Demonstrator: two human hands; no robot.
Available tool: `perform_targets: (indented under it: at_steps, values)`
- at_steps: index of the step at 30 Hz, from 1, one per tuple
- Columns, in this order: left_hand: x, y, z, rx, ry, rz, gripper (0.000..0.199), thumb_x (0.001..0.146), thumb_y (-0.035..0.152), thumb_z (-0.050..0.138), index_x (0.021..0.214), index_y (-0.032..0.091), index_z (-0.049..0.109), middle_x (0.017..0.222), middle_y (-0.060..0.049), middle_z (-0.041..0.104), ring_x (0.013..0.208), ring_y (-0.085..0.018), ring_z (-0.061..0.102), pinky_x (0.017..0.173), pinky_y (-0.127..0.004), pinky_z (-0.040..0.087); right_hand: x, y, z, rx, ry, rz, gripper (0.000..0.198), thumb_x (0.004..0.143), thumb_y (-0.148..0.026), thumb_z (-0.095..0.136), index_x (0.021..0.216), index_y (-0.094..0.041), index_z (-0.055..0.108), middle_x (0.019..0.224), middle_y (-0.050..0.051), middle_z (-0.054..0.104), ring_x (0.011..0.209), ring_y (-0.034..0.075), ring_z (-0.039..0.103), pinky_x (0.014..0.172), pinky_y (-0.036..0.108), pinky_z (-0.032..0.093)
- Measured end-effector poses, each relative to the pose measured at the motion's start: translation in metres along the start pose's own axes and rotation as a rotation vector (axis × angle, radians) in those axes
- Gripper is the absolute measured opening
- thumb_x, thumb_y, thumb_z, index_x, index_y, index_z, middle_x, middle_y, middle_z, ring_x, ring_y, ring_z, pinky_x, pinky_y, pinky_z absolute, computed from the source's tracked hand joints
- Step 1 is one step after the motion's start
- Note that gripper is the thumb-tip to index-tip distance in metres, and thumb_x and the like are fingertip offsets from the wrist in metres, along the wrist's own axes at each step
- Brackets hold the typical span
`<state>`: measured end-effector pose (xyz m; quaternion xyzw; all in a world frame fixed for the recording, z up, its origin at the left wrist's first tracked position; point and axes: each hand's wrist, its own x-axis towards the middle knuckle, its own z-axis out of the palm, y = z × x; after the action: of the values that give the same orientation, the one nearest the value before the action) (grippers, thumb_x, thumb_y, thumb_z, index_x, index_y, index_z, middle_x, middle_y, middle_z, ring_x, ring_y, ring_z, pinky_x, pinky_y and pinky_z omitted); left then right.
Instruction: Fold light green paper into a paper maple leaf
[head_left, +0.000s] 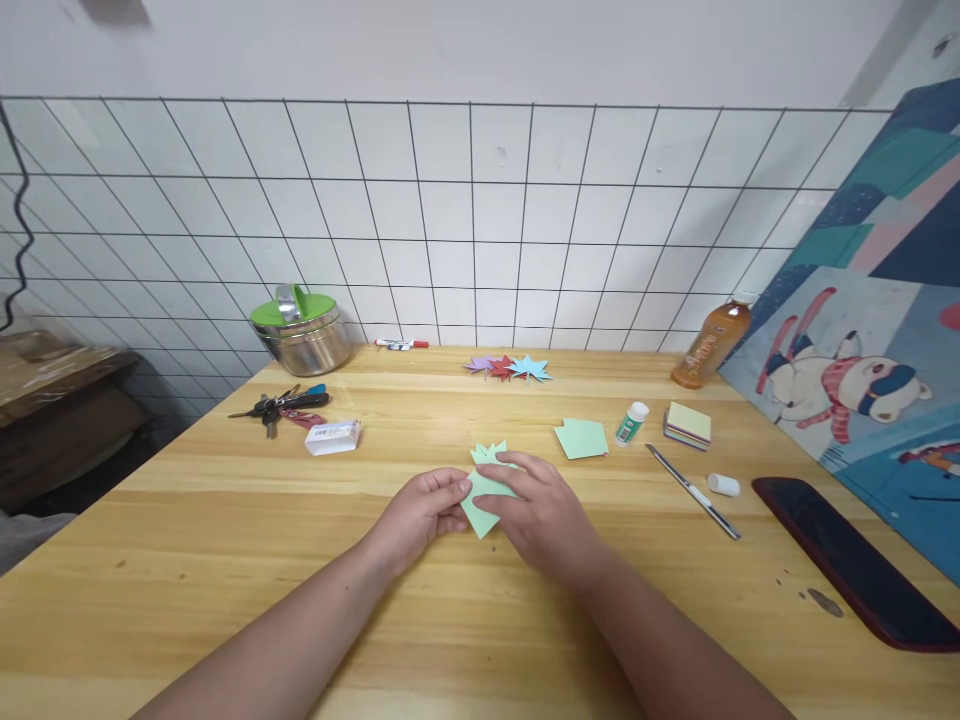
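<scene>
A light green folded paper (480,515) with a pointed lower corner and jagged tips at its top is between my hands, in the middle of the wooden table. My left hand (426,508) pinches its left edge between thumb and fingers. Across the right part of the paper lies my right hand (551,515), its fingers bent and pressing on the front; they hide some of the folds. Beyond it, another light green paper piece (582,440) rests flat. Purple (478,366), red (502,369) and blue paper leaves (529,369) lie overlapping farther back.
At right are a glue stick (631,424), its white cap (723,485), a utility knife (694,492), a paper stack (688,425), a bottle (712,342) and a dark phone-like slab (855,560). At left are a lidded pot (304,345), keys (279,405), a white box (332,437) and a marker (401,345).
</scene>
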<state>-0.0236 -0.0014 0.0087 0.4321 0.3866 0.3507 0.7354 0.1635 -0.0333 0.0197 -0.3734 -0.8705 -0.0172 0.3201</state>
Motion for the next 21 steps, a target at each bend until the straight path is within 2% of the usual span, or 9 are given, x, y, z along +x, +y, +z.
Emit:
perform_targets:
  at_steps: [3, 6, 9, 11, 13, 16, 19, 21]
  values:
    - [0.0, 0.001, 0.002, 0.095, 0.004, 0.056, 0.022, 0.073, 0.032, 0.065, 0.083, 0.013, 0.063, 0.071, -0.003, 0.064, 0.062, -0.01, 0.057, 0.056, -0.019, 0.044, 0.0, 0.005, 0.006, 0.263, 0.083, 0.2, 0.019, 0.075, -0.016, 0.06, 0.087, -0.027, 0.068, 0.13, 0.003, 0.047, 0.121, 0.023, 0.039, 0.097, 0.043, 0.034]
    - [0.0, 0.0, 0.003, 0.194, 0.031, 0.108, 0.027, 0.071, 0.035, 0.066, 0.086, 0.013, 0.063, 0.072, -0.005, 0.065, 0.065, -0.013, 0.059, 0.058, -0.021, 0.045, 0.002, 0.008, 0.015, 0.678, 0.136, 0.513, 0.01, 0.072, -0.028, 0.064, 0.078, -0.022, 0.069, 0.125, 0.009, 0.052, 0.114, 0.024, 0.049, 0.091, 0.039, 0.04]
    - [0.0, 0.0, 0.005, 0.274, 0.056, 0.172, 0.03, 0.07, 0.038, 0.066, 0.087, 0.013, 0.063, 0.072, -0.005, 0.066, 0.066, -0.015, 0.06, 0.059, -0.023, 0.046, 0.004, 0.009, 0.023, 1.041, 0.153, 0.788, 0.02, 0.066, -0.035, 0.069, 0.073, -0.017, 0.065, 0.097, 0.009, 0.066, 0.091, 0.023, 0.061, 0.077, 0.034, 0.047]
    - [-0.001, 0.0, 0.007, 0.322, 0.059, 0.225, 0.03, 0.073, 0.039, 0.062, 0.09, 0.014, 0.063, 0.073, -0.005, 0.067, 0.068, -0.016, 0.06, 0.061, -0.025, 0.046, 0.004, 0.01, 0.026, 1.15, 0.175, 0.897, 0.024, 0.063, -0.038, 0.07, 0.073, -0.017, 0.062, 0.078, 0.005, 0.067, 0.073, 0.018, 0.062, 0.068, 0.031, 0.048]
    - [-0.004, 0.002, 0.01, 0.368, 0.043, 0.273, 0.031, 0.075, 0.039, 0.058, 0.093, 0.015, 0.063, 0.078, -0.006, 0.068, 0.074, -0.018, 0.061, 0.065, -0.026, 0.046, 0.004, 0.009, 0.027, 1.179, 0.19, 0.921, 0.025, 0.063, -0.037, 0.07, 0.073, -0.017, 0.06, 0.07, 0.002, 0.064, 0.065, 0.015, 0.059, 0.064, 0.028, 0.047]
    - [-0.007, 0.002, 0.012, 0.469, 0.017, 0.314, 0.032, 0.07, 0.036, 0.064, 0.095, 0.016, 0.062, 0.088, -0.006, 0.068, 0.081, -0.02, 0.061, 0.07, -0.027, 0.046, 0.005, 0.007, 0.025, 1.134, 0.192, 0.888, 0.023, 0.065, -0.035, 0.069, 0.071, -0.016, 0.058, 0.064, 0.0, 0.061, 0.061, 0.012, 0.055, 0.062, 0.026, 0.045]
    - [-0.006, -0.001, 0.011, 0.568, 0.063, 0.317, 0.023, 0.071, 0.035, 0.062, 0.085, 0.016, 0.064, 0.078, -0.003, 0.068, 0.072, -0.018, 0.061, 0.065, -0.025, 0.045, 0.006, 0.002, 0.024, 1.064, 0.185, 0.861, 0.022, 0.068, -0.035, 0.066, 0.071, -0.016, 0.056, 0.063, 0.0, 0.059, 0.059, 0.012, 0.053, 0.059, 0.025, 0.044]
    - [-0.005, -0.004, 0.009, 0.584, 0.095, 0.303, 0.02, 0.074, 0.035, 0.059, 0.078, 0.016, 0.063, 0.069, -0.002, 0.066, 0.066, -0.016, 0.06, 0.062, -0.024, 0.044, 0.006, 0.0, 0.023, 1.032, 0.193, 0.845, 0.022, 0.069, -0.034, 0.065, 0.078, -0.017, 0.055, 0.069, 0.0, 0.06, 0.062, 0.012, 0.054, 0.059, 0.025, 0.045]
